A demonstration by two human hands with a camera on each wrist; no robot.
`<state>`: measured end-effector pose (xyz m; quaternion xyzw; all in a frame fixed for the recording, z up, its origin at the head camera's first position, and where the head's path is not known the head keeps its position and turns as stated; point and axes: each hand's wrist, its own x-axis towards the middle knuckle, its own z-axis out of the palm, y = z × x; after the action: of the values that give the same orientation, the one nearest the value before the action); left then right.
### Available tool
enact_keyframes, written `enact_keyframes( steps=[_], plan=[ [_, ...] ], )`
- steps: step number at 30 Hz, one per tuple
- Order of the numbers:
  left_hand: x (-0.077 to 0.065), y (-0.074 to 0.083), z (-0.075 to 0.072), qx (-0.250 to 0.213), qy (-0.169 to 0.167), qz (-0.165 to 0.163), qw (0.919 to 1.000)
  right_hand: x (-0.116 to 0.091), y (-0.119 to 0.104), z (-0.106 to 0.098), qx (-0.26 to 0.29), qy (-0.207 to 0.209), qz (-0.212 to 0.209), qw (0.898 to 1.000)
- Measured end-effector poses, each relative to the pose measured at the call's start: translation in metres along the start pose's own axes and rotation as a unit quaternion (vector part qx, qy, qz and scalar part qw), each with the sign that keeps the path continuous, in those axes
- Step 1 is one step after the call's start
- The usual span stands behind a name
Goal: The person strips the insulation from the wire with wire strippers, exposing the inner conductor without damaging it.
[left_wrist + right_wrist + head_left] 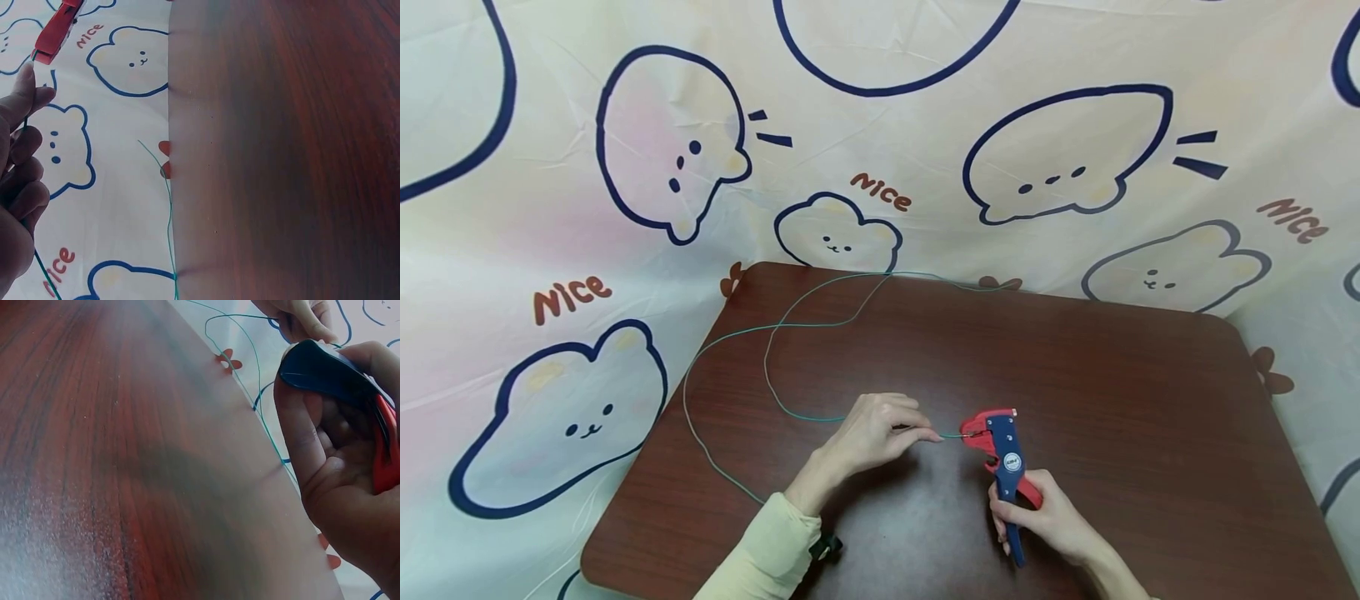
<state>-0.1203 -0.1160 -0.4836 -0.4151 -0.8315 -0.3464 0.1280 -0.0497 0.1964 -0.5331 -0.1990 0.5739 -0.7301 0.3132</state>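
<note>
A red and blue wire stripper (1003, 454) is gripped by its handles in my right hand (1052, 517), over the right half of the table. Its red head (55, 34) points left toward my other hand. My left hand (880, 429) pinches a thin green wire (811, 417) between thumb and fingers, and the short end beyond the fingertips reaches the stripper's head. In the left wrist view the wire runs along the palm and out below the left hand (22, 150). The right wrist view shows the blue handle (325, 372) lying across the curled fingers.
The green wire's remaining length loops over the left and back of the brown table (1112, 375), passing the far edge. A dark band (826, 547) sits at the left sleeve's cuff. Behind the table hangs a pale cloth (925, 142) with cartoon drawings.
</note>
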Motion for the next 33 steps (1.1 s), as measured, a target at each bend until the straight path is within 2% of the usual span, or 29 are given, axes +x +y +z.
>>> enact_keyframes(
  steps=[19, 24, 26, 29, 31, 33],
  plan=[
    [0.0, -0.003, -0.001, 0.023, -0.002, 0.013, 0.9997, -0.001, 0.006, 0.011, -0.02, 0.045, 0.006, 0.999],
    [0.003, -0.001, -0.006, -0.016, -0.013, 0.006, 0.9998, -0.002, 0.006, 0.012, -0.063, 0.054, -0.021, 0.996],
    [0.004, 0.0, -0.007, -0.04, -0.018, 0.001, 0.999, -0.004, 0.007, 0.011, -0.092, 0.06, -0.033, 0.993],
    [0.004, 0.001, -0.007, -0.054, -0.026, -0.003, 0.9982, -0.006, 0.008, 0.009, -0.129, 0.069, -0.044, 0.988],
    [0.004, 0.002, -0.006, -0.051, -0.027, 0.003, 0.9983, -0.008, 0.009, 0.007, -0.138, 0.07, -0.048, 0.987],
    [0.004, 0.003, -0.005, -0.045, -0.024, 0.013, 0.9986, -0.011, 0.01, 0.005, -0.116, 0.06, -0.052, 0.99]
  ],
)
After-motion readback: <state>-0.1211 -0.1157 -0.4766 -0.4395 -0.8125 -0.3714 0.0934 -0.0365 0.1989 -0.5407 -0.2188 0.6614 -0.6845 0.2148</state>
